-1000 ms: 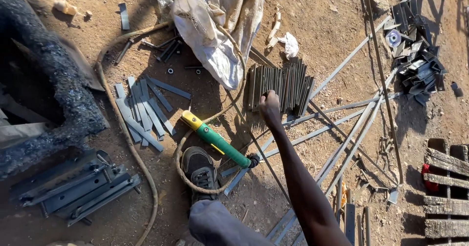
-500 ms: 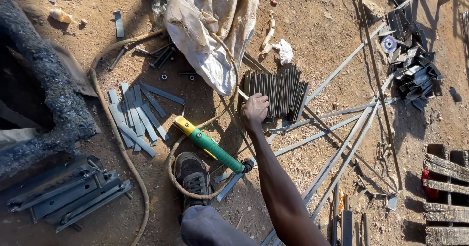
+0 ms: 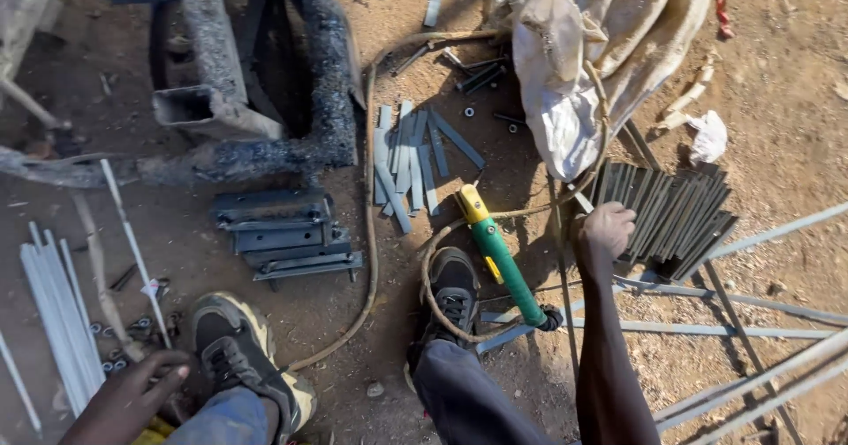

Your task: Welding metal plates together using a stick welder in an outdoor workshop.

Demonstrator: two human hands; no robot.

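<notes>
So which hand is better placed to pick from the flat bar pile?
Probably the right hand: it rests at the edge of the flat bar pile. The left hand is far off, low beside the shoe and white rods.

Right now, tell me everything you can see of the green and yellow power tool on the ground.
The power tool has a long green body with a yellow head and lies flat on the dirt, slanting from its yellow end at upper left to a black cable end at lower right. A tan cord loops around it. It sits between a black shoe and the right hand, which does not touch it.
</notes>
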